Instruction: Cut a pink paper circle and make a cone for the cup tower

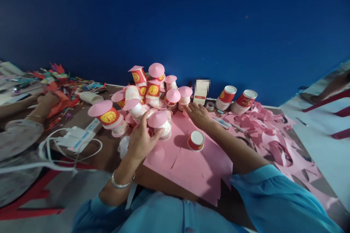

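My left hand curls around the left side of a paper cup figure topped with a pink paper cone, its thumb against the white cup. Behind and left of it stand several similar red and white cups with pink cones, crowded together. My right hand is palm down with fingers stretched out. Its fingertips are beside the base of another cone-topped cup; contact is hard to tell. A red paper cup stands on the pink paper sheets between my forearms.
Two stacks of red and white cups stand by the blue wall, near a tape roll. Pink scraps cover the right side. At left are a power strip with cables and another person's hands among coloured craft pieces.
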`<state>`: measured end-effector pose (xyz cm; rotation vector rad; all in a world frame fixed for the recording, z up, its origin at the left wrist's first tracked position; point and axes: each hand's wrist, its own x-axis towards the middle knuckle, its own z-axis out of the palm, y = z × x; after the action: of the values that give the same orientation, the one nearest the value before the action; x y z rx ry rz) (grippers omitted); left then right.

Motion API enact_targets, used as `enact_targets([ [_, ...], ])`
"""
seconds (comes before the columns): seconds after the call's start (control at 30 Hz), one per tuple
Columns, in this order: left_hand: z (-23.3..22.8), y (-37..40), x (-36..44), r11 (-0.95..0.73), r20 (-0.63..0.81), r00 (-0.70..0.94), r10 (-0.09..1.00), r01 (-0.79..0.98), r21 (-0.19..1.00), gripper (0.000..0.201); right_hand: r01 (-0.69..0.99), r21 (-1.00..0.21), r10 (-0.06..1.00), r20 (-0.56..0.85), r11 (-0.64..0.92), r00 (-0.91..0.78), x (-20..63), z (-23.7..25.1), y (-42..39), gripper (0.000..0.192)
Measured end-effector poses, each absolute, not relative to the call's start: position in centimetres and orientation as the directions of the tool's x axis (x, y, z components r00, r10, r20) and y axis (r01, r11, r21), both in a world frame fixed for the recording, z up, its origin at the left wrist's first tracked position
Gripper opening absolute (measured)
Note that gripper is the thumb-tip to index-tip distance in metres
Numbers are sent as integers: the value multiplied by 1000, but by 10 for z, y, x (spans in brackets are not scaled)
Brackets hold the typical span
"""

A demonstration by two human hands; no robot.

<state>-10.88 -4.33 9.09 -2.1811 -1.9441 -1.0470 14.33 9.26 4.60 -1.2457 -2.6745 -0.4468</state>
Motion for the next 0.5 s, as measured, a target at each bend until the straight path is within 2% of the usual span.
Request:
enact_targets([
  [0.07, 89, -38, -108, -188, 504, -19, 864, 915, 356, 75, 768, 164, 721, 271, 618, -638, 146, 46, 92, 45],
  [0.13, 87, -30, -107, -145, 511, -43, 858, 935, 323, 76, 781, 65, 733, 304, 621, -608, 148, 46, 91, 50],
  [0.23, 87, -13, -105, -94, 527, -83, 846, 950, 299, 77, 787, -204, 794, 352, 582, -495, 148, 44, 92, 57],
  [0.37, 88, 8, -97, -32, 523, -120, 844, 962, 272, 72, 660, -528, 845, 328, 535, -422, 142, 41, 97, 52],
  [0.5, 86, 17, -89, 26, 481, -139, 866, 971, 236, 71, 550, -657, 850, 310, 515, -425, 137, 31, 103, 52],
])
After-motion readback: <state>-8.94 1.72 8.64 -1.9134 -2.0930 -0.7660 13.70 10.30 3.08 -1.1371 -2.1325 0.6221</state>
